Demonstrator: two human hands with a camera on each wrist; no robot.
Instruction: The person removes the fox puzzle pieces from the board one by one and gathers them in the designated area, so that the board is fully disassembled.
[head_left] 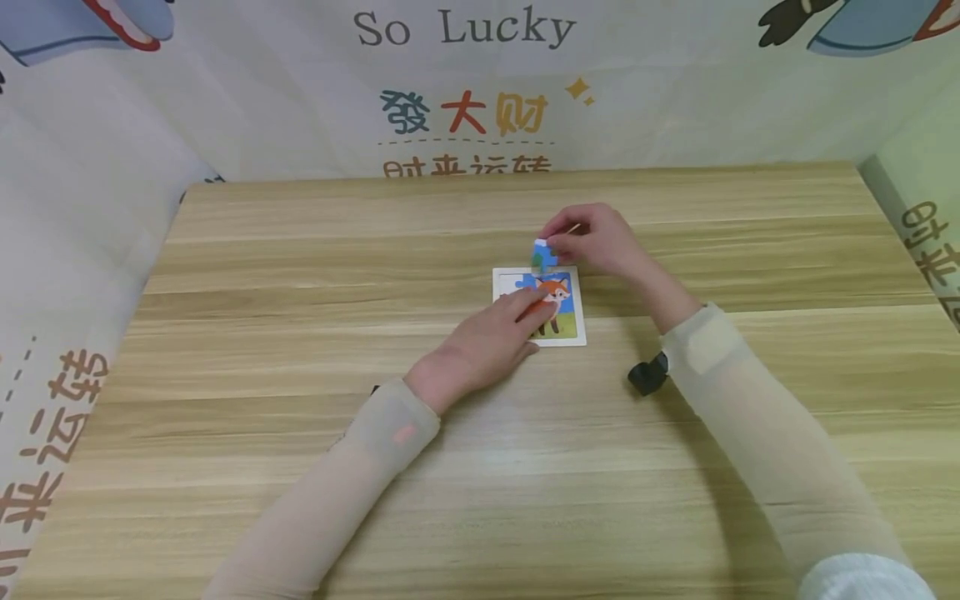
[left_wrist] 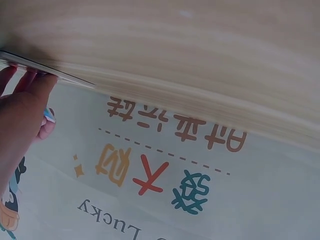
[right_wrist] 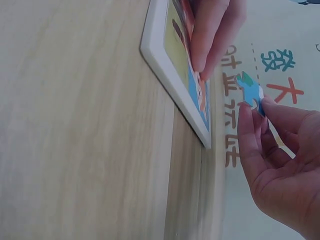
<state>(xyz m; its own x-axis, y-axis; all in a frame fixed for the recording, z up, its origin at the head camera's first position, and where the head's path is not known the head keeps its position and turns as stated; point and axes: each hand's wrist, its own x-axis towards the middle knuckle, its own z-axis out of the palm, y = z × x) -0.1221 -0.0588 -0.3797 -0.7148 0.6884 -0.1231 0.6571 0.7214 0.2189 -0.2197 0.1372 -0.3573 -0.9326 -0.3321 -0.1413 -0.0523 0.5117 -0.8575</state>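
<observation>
A small square jigsaw puzzle [head_left: 567, 327] with a fox picture and a white border lies on the table. My left hand [head_left: 483, 343] rests on its left and middle part, fingers extended over the fox and covering some of the picture. At the puzzle's upper edge, my right hand [head_left: 604, 242] pinches a blue and green puzzle piece [head_left: 541, 253] between thumb and fingers. In the right wrist view the piece [right_wrist: 251, 92] is held up, apart from the puzzle board [right_wrist: 161, 67]. The left wrist view shows the left hand [left_wrist: 24, 107] against the board's thin edge.
The wood-grain table [head_left: 300, 275] extends widely around the puzzle. A printed white curtain [head_left: 285, 100] hangs behind the table and at its sides. A black wrist-worn device [head_left: 648, 375] shows beneath the right sleeve.
</observation>
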